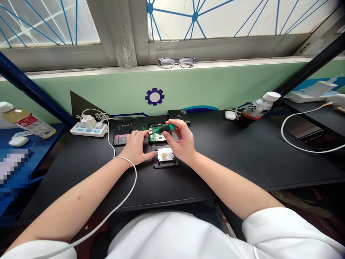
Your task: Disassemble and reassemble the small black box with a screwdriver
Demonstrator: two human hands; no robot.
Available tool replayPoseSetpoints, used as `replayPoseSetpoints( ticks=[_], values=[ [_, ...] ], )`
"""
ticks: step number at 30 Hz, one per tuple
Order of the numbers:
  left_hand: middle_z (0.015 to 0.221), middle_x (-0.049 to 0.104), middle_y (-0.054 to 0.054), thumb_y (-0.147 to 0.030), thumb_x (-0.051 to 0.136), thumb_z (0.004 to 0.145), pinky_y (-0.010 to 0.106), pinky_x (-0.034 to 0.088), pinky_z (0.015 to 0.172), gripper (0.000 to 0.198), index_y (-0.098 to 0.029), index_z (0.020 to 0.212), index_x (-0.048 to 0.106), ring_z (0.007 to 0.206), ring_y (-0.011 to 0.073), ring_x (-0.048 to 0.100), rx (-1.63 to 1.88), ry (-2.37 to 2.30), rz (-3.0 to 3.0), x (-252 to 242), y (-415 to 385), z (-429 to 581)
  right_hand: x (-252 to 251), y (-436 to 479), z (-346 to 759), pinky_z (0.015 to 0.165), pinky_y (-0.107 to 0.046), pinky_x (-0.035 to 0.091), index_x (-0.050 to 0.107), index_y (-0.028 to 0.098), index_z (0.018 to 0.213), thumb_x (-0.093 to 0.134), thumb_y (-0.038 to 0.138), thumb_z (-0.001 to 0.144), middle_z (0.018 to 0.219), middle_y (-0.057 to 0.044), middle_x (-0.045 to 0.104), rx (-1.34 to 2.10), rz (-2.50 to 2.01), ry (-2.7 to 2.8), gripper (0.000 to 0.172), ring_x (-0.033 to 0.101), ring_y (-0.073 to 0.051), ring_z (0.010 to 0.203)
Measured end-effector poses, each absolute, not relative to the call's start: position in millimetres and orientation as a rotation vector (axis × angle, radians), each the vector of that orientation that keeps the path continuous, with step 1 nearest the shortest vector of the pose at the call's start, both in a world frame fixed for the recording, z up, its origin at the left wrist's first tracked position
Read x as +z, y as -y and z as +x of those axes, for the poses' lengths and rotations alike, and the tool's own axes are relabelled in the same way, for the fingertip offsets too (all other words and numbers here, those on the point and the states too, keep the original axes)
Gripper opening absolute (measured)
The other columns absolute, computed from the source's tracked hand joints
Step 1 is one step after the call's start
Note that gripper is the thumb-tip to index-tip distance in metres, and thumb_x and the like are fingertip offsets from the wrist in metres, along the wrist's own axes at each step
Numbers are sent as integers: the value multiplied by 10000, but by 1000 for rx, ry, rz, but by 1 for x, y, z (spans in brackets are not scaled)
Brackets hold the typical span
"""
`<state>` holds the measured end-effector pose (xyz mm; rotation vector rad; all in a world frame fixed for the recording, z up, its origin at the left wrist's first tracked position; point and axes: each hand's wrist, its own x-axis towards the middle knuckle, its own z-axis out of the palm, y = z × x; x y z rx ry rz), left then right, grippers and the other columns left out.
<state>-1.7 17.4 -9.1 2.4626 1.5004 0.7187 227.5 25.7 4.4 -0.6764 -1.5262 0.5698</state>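
My right hand (183,140) is closed around the green and black handle of a screwdriver (166,128). The screwdriver lies at a low slant over a green circuit board (155,136) in a black case, its thin shaft pointing left. My left hand (136,147) has its thumb spread away from the fingers, and its fingertips are at the board's left edge beside the screwdriver tip. Whether they touch the board I cannot tell. Nearer to me lies a black case cover (165,165) with a silver-white plate (169,157) and a small tan pad; my left thumb reaches its edge.
Left of the board are a phone (122,131) and a white power strip (88,129). A white cable (134,180) crosses my left forearm. Behind my right hand sits a black box (178,115). A dark drink bottle (257,109) and earbud case (230,115) stand right; glasses (176,63) rest on the sill.
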Motion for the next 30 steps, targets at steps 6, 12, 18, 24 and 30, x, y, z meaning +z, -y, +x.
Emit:
replayPoseSetpoints(
  ticks=[6, 12, 18, 24, 30],
  values=[
    [1246, 682, 115, -437, 775, 871, 537, 444, 1075, 686, -221, 1461, 498, 1258, 366, 542, 729, -1571, 2397, -10, -20, -2, 3, -24, 228, 872, -413, 673, 625, 287, 1325, 690, 337, 1025, 1189, -86, 721, 511, -654, 1642, 312, 737, -209, 991],
    [1270, 687, 135, -354, 649, 944, 545, 448, 1082, 571, -205, 1471, 491, 1282, 368, 536, 737, -1564, 2432, -14, -22, -3, 1, -26, 227, 826, -372, 651, 618, 285, 1331, 684, 235, 1016, 1205, -87, 736, 382, -579, 1742, 325, 739, -205, 1019],
    [1252, 708, 128, -76, 518, 858, 531, 457, 1089, 613, -191, 1460, 504, 1265, 341, 556, 763, -1559, 2433, -22, -28, -8, 3, -24, 226, 790, -369, 654, 612, 290, 1338, 679, 215, 1018, 1166, -83, 751, 294, -562, 1776, 335, 743, -216, 1038],
    [1176, 708, 124, -64, 530, 829, 512, 491, 1051, 509, -186, 1322, 567, 1192, 324, 607, 861, -1529, 2447, -20, -27, -9, 7, -24, 228, 823, -378, 664, 624, 280, 1324, 697, 275, 1015, 1181, -83, 734, 379, -623, 1669, 318, 743, -204, 1004],
    [1062, 726, 94, -287, 621, 953, 469, 548, 949, 309, -190, 1246, 622, 1019, 286, 695, 907, -1382, 2417, -17, -20, -4, 13, -23, 231, 855, -372, 666, 626, 288, 1308, 733, 343, 1002, 1153, -66, 704, 526, -627, 1499, 329, 739, -205, 1029]
  ],
)
